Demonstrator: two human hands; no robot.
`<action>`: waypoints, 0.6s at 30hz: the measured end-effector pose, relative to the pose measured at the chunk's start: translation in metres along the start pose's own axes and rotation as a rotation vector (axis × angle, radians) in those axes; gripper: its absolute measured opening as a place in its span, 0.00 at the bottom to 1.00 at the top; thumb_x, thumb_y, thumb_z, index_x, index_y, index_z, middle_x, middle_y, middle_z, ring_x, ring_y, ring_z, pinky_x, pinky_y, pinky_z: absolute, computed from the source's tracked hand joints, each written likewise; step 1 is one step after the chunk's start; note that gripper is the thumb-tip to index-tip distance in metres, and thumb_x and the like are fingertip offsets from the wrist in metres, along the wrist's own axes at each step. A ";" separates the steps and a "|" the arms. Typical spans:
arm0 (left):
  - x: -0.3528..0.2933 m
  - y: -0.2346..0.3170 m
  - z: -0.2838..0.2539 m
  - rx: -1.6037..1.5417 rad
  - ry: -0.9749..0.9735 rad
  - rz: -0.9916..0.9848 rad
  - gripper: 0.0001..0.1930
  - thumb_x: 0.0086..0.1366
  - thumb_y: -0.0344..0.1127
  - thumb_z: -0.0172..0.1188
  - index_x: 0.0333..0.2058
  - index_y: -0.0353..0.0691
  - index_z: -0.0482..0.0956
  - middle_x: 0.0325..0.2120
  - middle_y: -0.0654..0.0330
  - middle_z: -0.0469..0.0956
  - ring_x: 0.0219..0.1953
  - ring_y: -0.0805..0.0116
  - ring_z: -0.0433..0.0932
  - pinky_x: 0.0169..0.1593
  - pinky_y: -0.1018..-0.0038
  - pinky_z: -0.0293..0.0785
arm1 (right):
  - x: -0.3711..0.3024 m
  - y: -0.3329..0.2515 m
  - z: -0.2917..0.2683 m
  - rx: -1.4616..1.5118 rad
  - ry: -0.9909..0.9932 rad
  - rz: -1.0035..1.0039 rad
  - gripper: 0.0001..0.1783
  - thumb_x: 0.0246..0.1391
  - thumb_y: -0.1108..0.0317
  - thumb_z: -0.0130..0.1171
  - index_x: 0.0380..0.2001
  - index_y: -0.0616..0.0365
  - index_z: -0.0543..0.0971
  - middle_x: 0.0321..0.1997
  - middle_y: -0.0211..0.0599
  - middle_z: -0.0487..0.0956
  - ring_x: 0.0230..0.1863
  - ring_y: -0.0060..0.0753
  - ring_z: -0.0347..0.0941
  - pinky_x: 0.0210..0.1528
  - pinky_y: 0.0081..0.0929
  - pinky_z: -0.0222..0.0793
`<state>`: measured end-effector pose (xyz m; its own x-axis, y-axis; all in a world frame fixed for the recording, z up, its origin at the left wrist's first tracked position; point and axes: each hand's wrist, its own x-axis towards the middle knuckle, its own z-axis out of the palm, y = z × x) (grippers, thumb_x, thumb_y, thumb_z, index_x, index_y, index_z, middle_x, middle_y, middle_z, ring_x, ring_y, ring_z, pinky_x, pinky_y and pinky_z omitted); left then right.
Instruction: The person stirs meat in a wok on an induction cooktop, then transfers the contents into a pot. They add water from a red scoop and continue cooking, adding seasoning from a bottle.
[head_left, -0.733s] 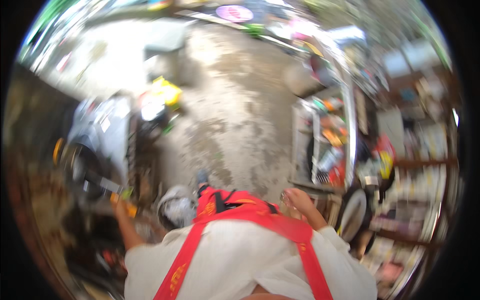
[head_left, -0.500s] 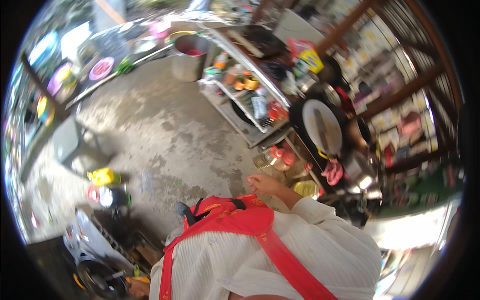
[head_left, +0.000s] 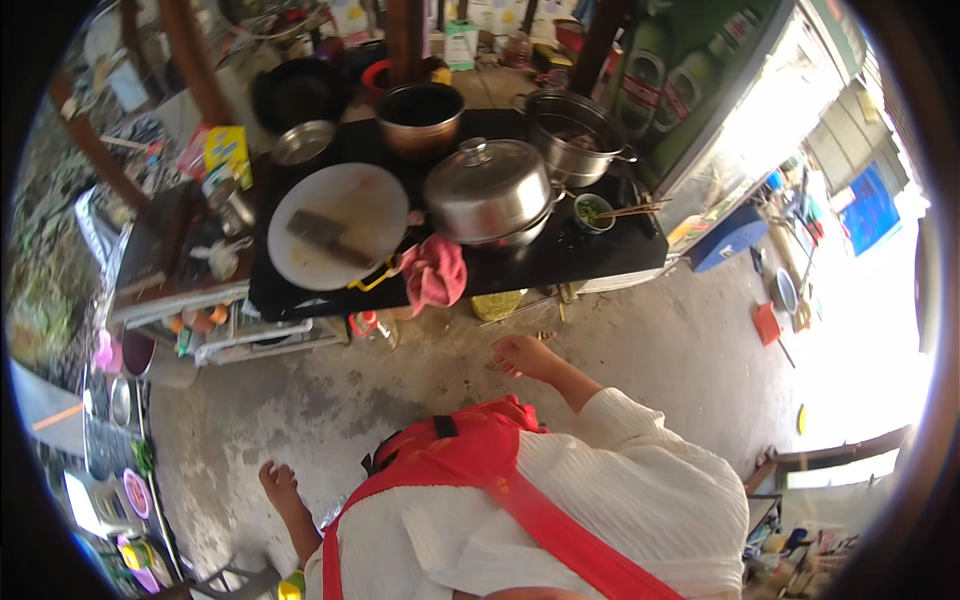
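Both of my hands hang over the concrete floor, touching nothing. My left hand (head_left: 279, 483) is at the lower left, its fingers bent a little and apart, with nothing in them. Farther ahead, my right hand (head_left: 520, 356) is loosely curled and seems to hold nothing. It is nearest the front of a black counter (head_left: 560, 262). On that counter lies a white round board (head_left: 375, 195) with a cleaver (head_left: 325, 238) on it. A pink cloth (head_left: 436, 272) drapes over the front edge. Beside it stands a lidded steel pot (head_left: 490, 190).
Behind are a copper-coloured pot (head_left: 420, 118) and an open steel pot (head_left: 572, 140). A small bowl of chopped greens (head_left: 594, 212) with chopsticks sits at the right end. A shelf unit (head_left: 270, 335) adjoins at left. Wooden posts (head_left: 405, 45) rise behind the counter.
The view has swung right, so the counter now spans ahead of me. My left hand, low at the left edge before, has come up and forward. My right hand stays held out.
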<state>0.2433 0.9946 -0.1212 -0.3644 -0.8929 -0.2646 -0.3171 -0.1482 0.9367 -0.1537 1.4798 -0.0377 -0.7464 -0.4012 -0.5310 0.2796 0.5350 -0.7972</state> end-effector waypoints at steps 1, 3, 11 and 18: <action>0.015 0.033 0.040 -0.020 -0.122 0.033 0.21 0.69 0.34 0.61 0.58 0.41 0.71 0.39 0.63 0.75 0.34 0.74 0.73 0.37 0.76 0.69 | 0.001 -0.002 -0.027 0.082 0.059 0.002 0.21 0.71 0.54 0.54 0.50 0.58 0.84 0.40 0.36 0.86 0.33 0.28 0.83 0.33 0.29 0.79; 0.043 0.095 0.114 -0.058 -0.354 0.161 0.17 0.71 0.34 0.61 0.56 0.41 0.73 0.39 0.63 0.75 0.35 0.74 0.73 0.38 0.77 0.69 | 0.005 -0.006 -0.073 0.218 0.184 -0.008 0.21 0.71 0.54 0.54 0.51 0.61 0.84 0.41 0.36 0.86 0.34 0.29 0.83 0.34 0.29 0.79; 0.105 0.322 0.443 -0.260 -0.879 0.237 0.15 0.76 0.37 0.59 0.57 0.41 0.76 0.44 0.59 0.80 0.45 0.69 0.80 0.53 0.70 0.78 | 0.009 -0.051 -0.253 0.492 0.702 -0.097 0.22 0.72 0.54 0.56 0.55 0.60 0.81 0.46 0.38 0.86 0.41 0.29 0.82 0.40 0.29 0.80; 0.076 0.420 0.754 -0.199 -1.248 0.076 0.17 0.75 0.42 0.62 0.56 0.43 0.77 0.43 0.58 0.84 0.46 0.65 0.83 0.53 0.65 0.79 | 0.097 -0.032 -0.434 0.488 0.927 -0.161 0.16 0.71 0.53 0.58 0.47 0.55 0.81 0.38 0.29 0.80 0.36 0.24 0.78 0.38 0.26 0.77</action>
<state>-0.5779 1.1857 0.0794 -0.9857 0.0891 -0.1431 -0.1623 -0.2725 0.9484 -0.4969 1.7464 0.0612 -0.9079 0.3929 -0.1458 0.1947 0.0872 -0.9770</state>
